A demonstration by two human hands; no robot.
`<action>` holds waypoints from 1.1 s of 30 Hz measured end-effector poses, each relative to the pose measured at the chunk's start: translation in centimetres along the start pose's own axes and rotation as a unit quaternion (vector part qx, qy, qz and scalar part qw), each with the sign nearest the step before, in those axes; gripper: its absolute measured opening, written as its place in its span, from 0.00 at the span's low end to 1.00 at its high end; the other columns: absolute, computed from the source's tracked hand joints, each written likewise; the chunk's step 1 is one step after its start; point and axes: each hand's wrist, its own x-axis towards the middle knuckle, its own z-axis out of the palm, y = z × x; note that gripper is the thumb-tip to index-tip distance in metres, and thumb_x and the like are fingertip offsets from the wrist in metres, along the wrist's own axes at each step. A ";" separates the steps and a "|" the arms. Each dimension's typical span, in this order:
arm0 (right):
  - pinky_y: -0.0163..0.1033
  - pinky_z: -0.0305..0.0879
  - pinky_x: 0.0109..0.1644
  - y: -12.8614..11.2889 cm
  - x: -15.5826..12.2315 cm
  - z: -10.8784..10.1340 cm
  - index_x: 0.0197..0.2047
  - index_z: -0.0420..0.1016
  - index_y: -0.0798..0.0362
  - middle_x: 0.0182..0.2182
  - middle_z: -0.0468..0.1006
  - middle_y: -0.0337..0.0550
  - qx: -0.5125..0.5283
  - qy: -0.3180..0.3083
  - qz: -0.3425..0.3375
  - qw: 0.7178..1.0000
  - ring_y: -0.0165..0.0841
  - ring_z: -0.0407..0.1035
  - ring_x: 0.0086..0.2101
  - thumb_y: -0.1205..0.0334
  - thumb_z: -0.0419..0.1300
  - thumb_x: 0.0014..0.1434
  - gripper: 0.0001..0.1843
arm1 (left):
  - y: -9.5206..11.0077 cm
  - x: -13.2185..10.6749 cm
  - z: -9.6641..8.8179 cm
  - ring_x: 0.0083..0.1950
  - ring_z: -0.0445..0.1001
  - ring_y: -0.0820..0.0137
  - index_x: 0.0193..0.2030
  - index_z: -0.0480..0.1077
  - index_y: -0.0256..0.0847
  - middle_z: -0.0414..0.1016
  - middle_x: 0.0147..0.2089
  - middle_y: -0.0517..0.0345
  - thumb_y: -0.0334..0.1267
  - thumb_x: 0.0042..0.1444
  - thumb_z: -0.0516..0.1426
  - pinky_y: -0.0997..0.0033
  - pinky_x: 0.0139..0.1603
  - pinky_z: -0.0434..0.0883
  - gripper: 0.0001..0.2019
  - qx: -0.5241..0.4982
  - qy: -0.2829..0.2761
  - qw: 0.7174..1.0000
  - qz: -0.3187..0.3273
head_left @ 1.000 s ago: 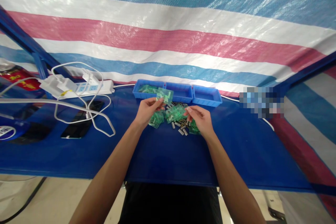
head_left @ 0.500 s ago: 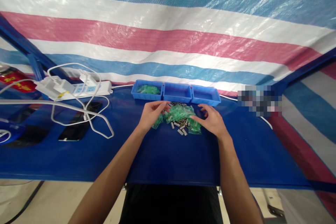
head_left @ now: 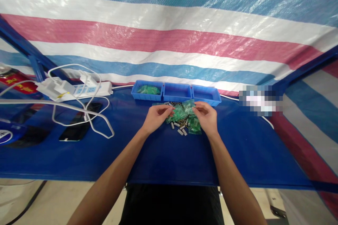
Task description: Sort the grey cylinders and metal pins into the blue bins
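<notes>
White cables [head_left: 79, 112] and a power strip [head_left: 87, 89] lie far left on the blue table [head_left: 163, 154]. The left hand [head_left: 155, 119] pinches the left edge of a green packet [head_left: 182, 111] atop the pile [head_left: 185, 121]; the right hand [head_left: 207, 119] pinches its right edge. Three blue trays [head_left: 175, 93] sit just behind.

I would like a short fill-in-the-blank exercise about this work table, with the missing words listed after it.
1. The three small trays behind the pile are ____ in colour.
2. Only the ____ tray of the three holds green packets.
3. Both hands, the left hand and the right hand, touch the pile of green ____.
4. The power strip is ____ in colour.

Missing words: blue; left; packets; white
</notes>
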 end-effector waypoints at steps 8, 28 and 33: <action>0.48 0.78 0.47 -1.6 -0.4 0.4 0.46 0.78 0.48 0.35 0.82 0.43 0.090 0.032 -0.034 0.995 0.39 0.78 0.37 0.50 0.74 0.53 0.20 | 0.8 -0.6 0.5 0.40 0.82 0.62 0.44 0.84 0.38 0.86 0.44 0.48 0.51 0.56 0.68 0.68 0.42 0.77 0.18 0.066 -0.020 0.997 0.043; 0.46 0.79 0.41 -2.1 -0.5 0.1 0.45 0.80 0.48 0.33 0.85 0.43 0.083 -0.052 0.017 0.995 0.40 0.80 0.33 0.44 0.71 0.57 0.19 | 0.8 0.6 -0.8 0.27 0.73 0.73 0.32 0.79 0.36 0.78 0.26 0.57 0.50 0.50 0.72 0.75 0.28 0.68 0.18 -0.116 0.032 0.992 -0.026; 0.45 0.77 0.38 -1.3 0.3 -1.3 0.44 0.80 0.49 0.33 0.85 0.44 0.064 -0.024 0.024 0.997 0.39 0.80 0.31 0.43 0.70 0.58 0.20 | 0.6 2.1 -2.5 0.38 0.81 0.74 0.43 0.81 0.36 0.84 0.45 0.49 0.43 0.54 0.70 0.82 0.31 0.72 0.14 -0.312 0.154 0.934 -0.082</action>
